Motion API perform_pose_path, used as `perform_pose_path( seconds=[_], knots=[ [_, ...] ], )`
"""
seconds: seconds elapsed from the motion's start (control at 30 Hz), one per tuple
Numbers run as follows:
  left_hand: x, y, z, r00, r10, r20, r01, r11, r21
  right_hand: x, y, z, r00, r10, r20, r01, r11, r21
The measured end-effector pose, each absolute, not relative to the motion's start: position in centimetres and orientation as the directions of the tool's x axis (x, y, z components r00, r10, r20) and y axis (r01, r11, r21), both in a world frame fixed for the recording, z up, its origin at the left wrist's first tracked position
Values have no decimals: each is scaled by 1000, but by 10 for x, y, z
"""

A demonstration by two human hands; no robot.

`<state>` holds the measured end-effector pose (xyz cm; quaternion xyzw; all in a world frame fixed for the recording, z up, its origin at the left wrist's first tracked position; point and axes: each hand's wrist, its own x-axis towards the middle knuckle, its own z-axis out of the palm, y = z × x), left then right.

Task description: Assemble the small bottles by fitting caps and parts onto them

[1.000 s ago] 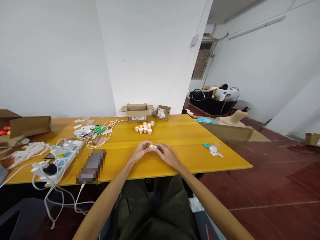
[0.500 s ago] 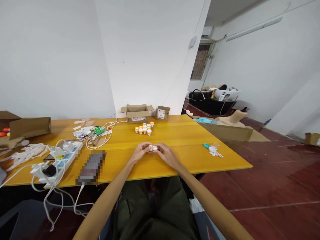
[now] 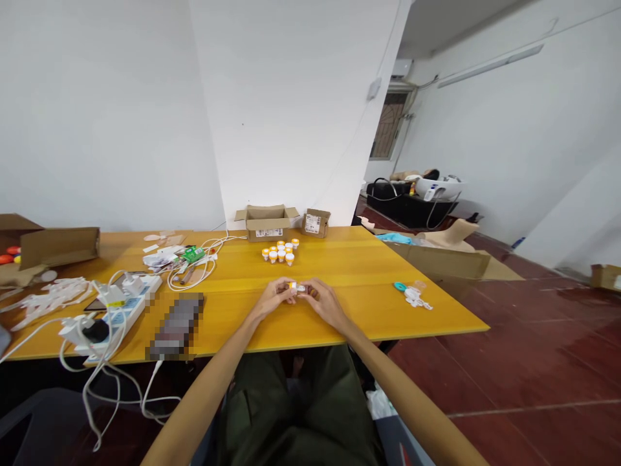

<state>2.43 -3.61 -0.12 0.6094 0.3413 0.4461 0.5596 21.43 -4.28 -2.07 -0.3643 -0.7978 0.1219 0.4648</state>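
Low over the near middle of the table, both my hands meet around a small white-and-orange plastic piece [image 3: 293, 285]. Its left end is pinched in the fingers of my left hand [image 3: 275, 296]. My right hand [image 3: 324, 301] closes its thumb and fingers on the whitish, partly clear end of the same piece; the fingers hide much of it, and its exact kind is too small to make out. Beyond my hands stands a cluster of several small white-and-orange pieces [image 3: 281, 252] that look much like it.
Two cardboard boxes, one open [image 3: 266, 224] and one smaller [image 3: 316, 222], stand by the wall. On the left lie a power strip [image 3: 127, 309] with tangled cables, a phone [image 3: 177, 325] and green packaging [image 3: 193, 254]. A teal ring [image 3: 400, 286] and white strips [image 3: 416, 298] lie right.
Between my hands the piece has turned slightly, and a whitish, clear part shows more toward my right hand. My hands stay in nearly the same place, and the view has shifted a little.
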Motion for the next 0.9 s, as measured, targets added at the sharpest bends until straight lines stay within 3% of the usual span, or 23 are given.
perform_pose_path(
  seconds=[0.27, 0.6, 0.9],
  knots=[
    [24, -38, 1, 417, 904, 95, -55, -80, 995, 215, -47, -19, -367, 625, 689, 512, 754, -411],
    [24, -37, 0, 417, 897, 147, -72, -129, 989, 214, -45, -22, -303, 684, 664, 527, 701, -481],
    [23, -36, -4, 392, 907, 155, -106, -122, 987, 215, -44, -13, -312, 799, 514, 566, 591, -575]
  ],
)
